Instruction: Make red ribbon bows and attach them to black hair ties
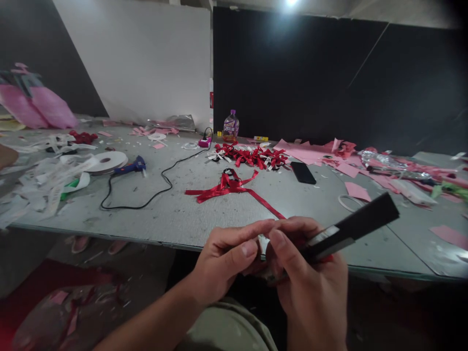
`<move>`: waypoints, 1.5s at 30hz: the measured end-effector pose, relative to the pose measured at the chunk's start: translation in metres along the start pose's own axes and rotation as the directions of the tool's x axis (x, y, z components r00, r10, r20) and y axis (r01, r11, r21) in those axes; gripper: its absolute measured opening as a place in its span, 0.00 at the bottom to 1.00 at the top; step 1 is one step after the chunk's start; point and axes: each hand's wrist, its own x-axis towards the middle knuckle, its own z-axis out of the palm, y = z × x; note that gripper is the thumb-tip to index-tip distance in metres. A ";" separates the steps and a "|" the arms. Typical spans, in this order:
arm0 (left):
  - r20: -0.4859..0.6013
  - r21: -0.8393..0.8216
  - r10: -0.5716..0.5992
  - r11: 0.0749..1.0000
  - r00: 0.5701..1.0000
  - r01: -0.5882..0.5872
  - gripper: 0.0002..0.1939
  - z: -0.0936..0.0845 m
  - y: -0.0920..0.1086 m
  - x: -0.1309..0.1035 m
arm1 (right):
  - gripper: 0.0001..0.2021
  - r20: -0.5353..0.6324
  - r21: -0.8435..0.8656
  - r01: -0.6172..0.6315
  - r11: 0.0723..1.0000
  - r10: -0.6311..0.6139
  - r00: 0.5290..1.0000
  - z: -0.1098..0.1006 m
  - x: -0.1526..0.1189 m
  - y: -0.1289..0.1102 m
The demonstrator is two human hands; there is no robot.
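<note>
Head: right hand [316, 285] clamped on flat black strip [361, 222]; left hand [221, 261] alongside, grip unclear; satiny red ribbon [223, 190] beyond.

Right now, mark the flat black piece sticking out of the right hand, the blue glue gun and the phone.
Flat black piece [365, 222]: head view, broad face, outer half.
Blue glue gun [130, 167]: head view, blue body.
Phone [303, 173]: head view, middle of its dark face.

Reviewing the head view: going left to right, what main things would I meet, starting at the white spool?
White spool → blue glue gun → left hand → right hand → outer end of the black strip → pink paper at the right edge.
</note>
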 end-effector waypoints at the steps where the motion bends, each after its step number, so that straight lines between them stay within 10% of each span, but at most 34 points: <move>1: -0.007 0.012 -0.009 1.000 1.000 0.009 0.19 -0.001 0.000 0.000 | 0.07 -0.009 0.000 -0.005 1.000 0.006 1.000 0.000 0.001 0.001; 10: 0.319 -0.062 -0.153 0.981 0.935 0.182 0.36 -0.024 0.008 0.005 | 0.09 -0.002 -0.070 -0.049 0.996 0.049 0.999 -0.006 0.011 0.004; 14: 0.292 0.107 -0.235 0.971 0.927 0.213 0.47 -0.031 0.015 0.001 | 0.10 0.136 -0.245 0.089 0.965 -0.057 0.989 -0.013 0.012 0.003; 19: 0.180 0.245 -0.245 0.949 0.953 0.197 0.49 -0.030 0.023 -0.006 | 0.13 0.421 -0.666 0.449 0.595 -0.197 0.885 -0.016 0.009 0.001; 24: 0.132 0.277 -0.132 0.957 0.983 0.091 0.46 -0.025 0.026 -0.006 | 0.08 0.571 -0.724 0.591 0.354 -0.173 0.803 -0.017 0.009 0.005; 45: 0.232 0.148 -0.279 0.957 0.932 0.249 0.53 -0.047 0.015 -0.005 | 0.09 0.512 -0.751 0.564 0.342 -0.236 0.826 -0.017 0.011 0.012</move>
